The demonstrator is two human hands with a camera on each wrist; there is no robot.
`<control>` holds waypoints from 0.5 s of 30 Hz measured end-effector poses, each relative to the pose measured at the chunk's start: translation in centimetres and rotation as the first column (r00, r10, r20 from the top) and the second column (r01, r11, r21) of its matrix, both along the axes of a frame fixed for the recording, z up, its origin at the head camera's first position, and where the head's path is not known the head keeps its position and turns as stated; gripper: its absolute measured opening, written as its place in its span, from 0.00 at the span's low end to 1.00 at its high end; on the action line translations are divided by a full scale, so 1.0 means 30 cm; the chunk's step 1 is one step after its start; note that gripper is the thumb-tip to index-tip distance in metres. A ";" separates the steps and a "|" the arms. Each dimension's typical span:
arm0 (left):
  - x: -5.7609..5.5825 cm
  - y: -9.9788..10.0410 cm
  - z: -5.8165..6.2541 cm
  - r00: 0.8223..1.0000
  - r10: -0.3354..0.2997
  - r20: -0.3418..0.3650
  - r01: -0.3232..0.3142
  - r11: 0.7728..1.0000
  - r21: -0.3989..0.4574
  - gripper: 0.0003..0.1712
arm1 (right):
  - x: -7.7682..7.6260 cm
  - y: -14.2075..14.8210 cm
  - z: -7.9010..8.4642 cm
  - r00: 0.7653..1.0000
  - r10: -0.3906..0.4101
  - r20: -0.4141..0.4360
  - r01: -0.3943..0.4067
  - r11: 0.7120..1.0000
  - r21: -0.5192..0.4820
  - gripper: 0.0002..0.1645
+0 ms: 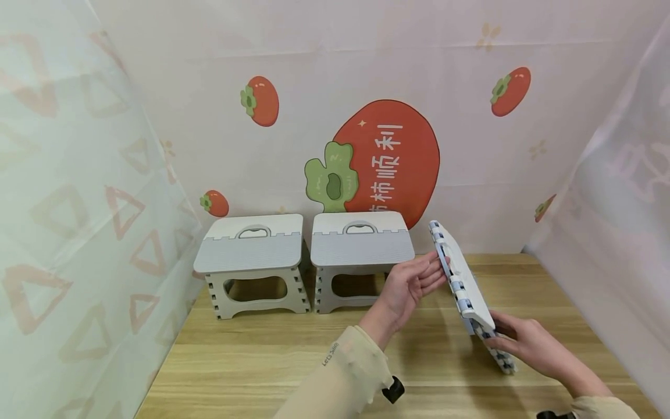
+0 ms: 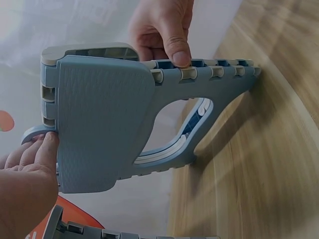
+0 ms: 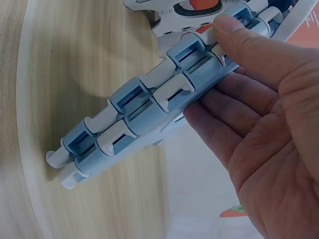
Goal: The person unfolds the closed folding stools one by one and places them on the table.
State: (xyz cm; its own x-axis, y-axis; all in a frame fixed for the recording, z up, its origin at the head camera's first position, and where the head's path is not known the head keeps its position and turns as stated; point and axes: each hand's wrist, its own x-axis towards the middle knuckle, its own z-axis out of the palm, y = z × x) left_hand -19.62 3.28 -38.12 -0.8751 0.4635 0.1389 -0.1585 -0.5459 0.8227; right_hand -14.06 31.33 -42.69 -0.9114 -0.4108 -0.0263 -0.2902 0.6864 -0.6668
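On the right side of the table, a partly folded blue-and-white folding stool (image 1: pixel 463 279) stands tilted, its legs close together and feet down near the wood. My left hand (image 1: pixel 410 285) reaches to the stool's seat edge with fingers nearly straight; their tips touch it beside the carry handle (image 2: pixel 37 132), which sticks out from the edge. With thumb and fingers, my right hand (image 1: pixel 528 343) grips the hinged leg side; in the right wrist view, the thumb lies over the blue-and-white leg joints (image 3: pixel 144 94). The folding stool hides part of the left fingertips in the head view.
Two unfolded stools stand side by side at the back: a left stool (image 1: pixel 251 244) and a middle stool (image 1: pixel 361 247). The wooden table (image 1: pixel 235 366) meets a printed cloth backdrop (image 1: pixel 209 116) behind and on both sides.
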 end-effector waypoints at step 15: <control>-0.008 -0.008 0.041 0.999 -0.003 -0.041 0.001 0.998 -0.065 0.32 | 0.001 -0.036 -0.001 0.999 -0.034 0.000 0.033 0.997 -0.073 0.42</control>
State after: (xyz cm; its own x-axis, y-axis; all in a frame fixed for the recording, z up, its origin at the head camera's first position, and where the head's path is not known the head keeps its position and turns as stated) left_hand -19.85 3.05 -36.89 -0.8684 0.4744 0.1444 -0.1248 -0.4909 0.8622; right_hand -14.03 30.24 -42.73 -0.9247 -0.3808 0.0042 -0.2689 0.6450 -0.7153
